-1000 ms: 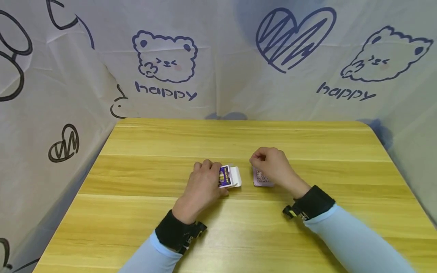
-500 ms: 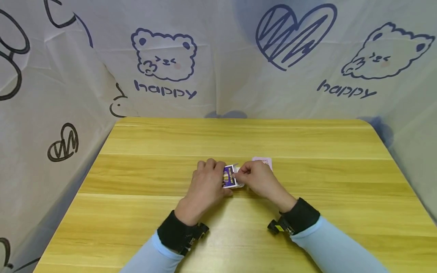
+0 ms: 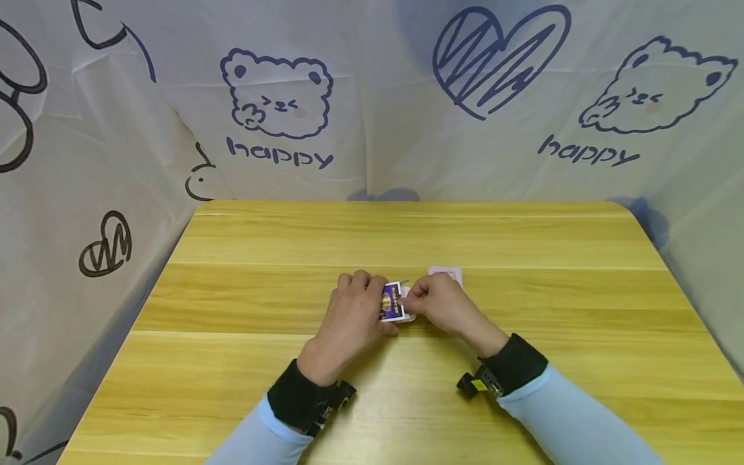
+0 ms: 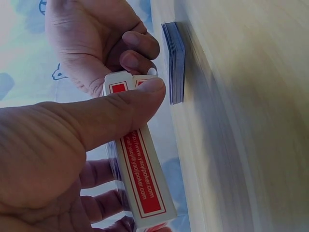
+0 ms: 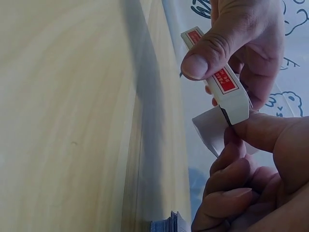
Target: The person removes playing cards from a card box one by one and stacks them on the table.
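Note:
My left hand (image 3: 349,313) grips a small playing-card box (image 3: 391,301), purple and yellow on top with red-and-white sides, tilted in the wrist views. In the left wrist view the thumb lies along the printed side of the box (image 4: 142,179), fingers behind it. An open white flap (image 5: 210,128) hangs from its right-hand end. My right hand (image 3: 444,300) pinches with thumb and index fingertip at that open end; whether a card is between them is hidden. Beside the box a stack of playing cards (image 4: 175,63) lies on the table, partly behind my right hand in the head view.
A wood-grain table (image 3: 261,361) reaches out on all sides of the hands. White cloth (image 3: 395,129) with drawn bears and hearts stands along the back and sides. Dark straps with small cameras (image 3: 514,361) sit on both wrists.
My right hand has moved left from above the card stack to the open end of the box, uncovering the stack's far edge. My left hand and the box have shifted slightly right.

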Demonstrator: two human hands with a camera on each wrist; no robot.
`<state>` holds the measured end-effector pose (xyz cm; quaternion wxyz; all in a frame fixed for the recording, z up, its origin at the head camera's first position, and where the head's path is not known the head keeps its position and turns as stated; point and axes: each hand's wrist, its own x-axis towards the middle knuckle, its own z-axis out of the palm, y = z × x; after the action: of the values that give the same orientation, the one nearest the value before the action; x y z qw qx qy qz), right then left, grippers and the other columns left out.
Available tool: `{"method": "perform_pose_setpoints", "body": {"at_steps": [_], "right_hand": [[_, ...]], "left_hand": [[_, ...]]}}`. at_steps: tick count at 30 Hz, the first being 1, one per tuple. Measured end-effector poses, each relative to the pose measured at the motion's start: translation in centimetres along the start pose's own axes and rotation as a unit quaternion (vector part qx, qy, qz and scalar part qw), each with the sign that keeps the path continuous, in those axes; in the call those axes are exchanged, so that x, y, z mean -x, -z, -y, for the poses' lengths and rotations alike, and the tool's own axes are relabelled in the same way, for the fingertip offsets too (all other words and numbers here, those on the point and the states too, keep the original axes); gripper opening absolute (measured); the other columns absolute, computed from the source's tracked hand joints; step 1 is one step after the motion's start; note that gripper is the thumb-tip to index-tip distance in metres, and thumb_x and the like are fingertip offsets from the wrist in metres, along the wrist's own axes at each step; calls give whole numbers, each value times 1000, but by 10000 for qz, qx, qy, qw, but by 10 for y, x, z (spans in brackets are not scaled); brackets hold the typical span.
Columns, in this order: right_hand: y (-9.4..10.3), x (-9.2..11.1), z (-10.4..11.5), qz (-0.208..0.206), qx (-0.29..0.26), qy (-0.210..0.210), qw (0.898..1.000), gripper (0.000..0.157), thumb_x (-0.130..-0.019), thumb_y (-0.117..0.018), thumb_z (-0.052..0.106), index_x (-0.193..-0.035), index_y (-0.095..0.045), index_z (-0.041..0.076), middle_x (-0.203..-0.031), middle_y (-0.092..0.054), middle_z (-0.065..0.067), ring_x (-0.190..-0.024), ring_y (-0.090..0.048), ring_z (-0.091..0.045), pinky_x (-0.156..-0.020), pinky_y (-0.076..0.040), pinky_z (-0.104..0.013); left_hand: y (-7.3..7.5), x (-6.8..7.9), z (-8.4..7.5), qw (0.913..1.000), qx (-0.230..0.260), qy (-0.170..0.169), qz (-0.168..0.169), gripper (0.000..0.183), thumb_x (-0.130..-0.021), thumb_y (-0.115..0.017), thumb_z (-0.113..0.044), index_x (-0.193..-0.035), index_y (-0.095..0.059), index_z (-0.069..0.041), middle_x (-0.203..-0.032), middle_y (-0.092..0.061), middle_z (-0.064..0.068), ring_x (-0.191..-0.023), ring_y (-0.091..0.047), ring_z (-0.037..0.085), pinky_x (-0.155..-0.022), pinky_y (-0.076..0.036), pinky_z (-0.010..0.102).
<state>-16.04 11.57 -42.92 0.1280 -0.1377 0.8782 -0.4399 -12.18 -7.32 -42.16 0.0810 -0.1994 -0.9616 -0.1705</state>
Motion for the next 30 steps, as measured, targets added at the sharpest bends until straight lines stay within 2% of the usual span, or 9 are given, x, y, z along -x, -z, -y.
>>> {"method": "perform_pose_setpoints", "body": {"at_steps": [7, 12, 14, 18, 22, 27, 30], "right_hand": [[1, 1, 0, 113, -161, -83, 9998, 22, -85, -71, 21, -67, -67, 9, -69, -62, -2, -57, -47, -16, -48, -32, -26], [2, 1, -1, 304, -491, -66, 9983, 23, -87, -68, 18, -67, -65, 6, -63, -54, 0, -52, -42, -14, -46, -29, -25], [3, 1, -1, 321, -711, -119, 9969, 19, -87, -66, 15, -70, -65, 4, -62, -53, -1, -51, -41, -13, -45, -31, -25], [4, 3, 0, 203, -934, -278, 9950, 13, -86, -66, 16, -81, -68, 4, -69, -59, -7, -53, -46, -15, -45, -36, -25], [4, 3, -1, 161, -854, -383, 9955, 19, -84, -73, 26, -84, -70, 7, -75, -64, -11, -57, -48, -16, -48, -38, -26], [4, 3, -3, 26, -961, -430, 9944, 15, -84, -73, 20, -84, -71, 5, -76, -62, -9, -60, -50, -21, -49, -40, -29], [5, 3, -3, -191, -1318, -588, 9893, 16, -87, -70, 16, -89, -68, 1, -77, -64, -17, -62, -55, -28, -50, -46, -32]], "left_hand": [[0, 0, 1, 10000, -35, 18, 34, 73, -60, -91, -39, -115, -58, -5, -102, -56, 12, -88, -44, 29, -66, -44, 39], [0, 0, 1, 9999, -28, 60, 98, 74, -61, -90, -40, -117, -58, -4, -103, -56, 12, -89, -44, 29, -66, -45, 39], [1, 0, 2, 9998, 18, 150, 146, 74, -61, -90, -40, -117, -57, -4, -104, -56, 13, -89, -44, 29, -67, -45, 40], [2, 0, 2, 9984, 102, 510, 224, 75, -64, -88, -42, -118, -56, -3, -106, -55, 15, -91, -44, 30, -69, -46, 43], [4, 0, 3, 9963, 86, 836, 173, 76, -64, -88, -43, -119, -54, -2, -107, -55, 16, -92, -44, 32, -69, -47, 45], [5, 0, 3, 9954, -13, 945, 173, 77, -63, -88, -44, -118, -55, -2, -107, -55, 16, -92, -44, 32, -68, -48, 44], [5, 0, 3, 9948, -42, 988, 240, 78, -63, -88, -44, -119, -55, -1, -107, -55, 16, -91, -44, 32, -67, -47, 43]]}}
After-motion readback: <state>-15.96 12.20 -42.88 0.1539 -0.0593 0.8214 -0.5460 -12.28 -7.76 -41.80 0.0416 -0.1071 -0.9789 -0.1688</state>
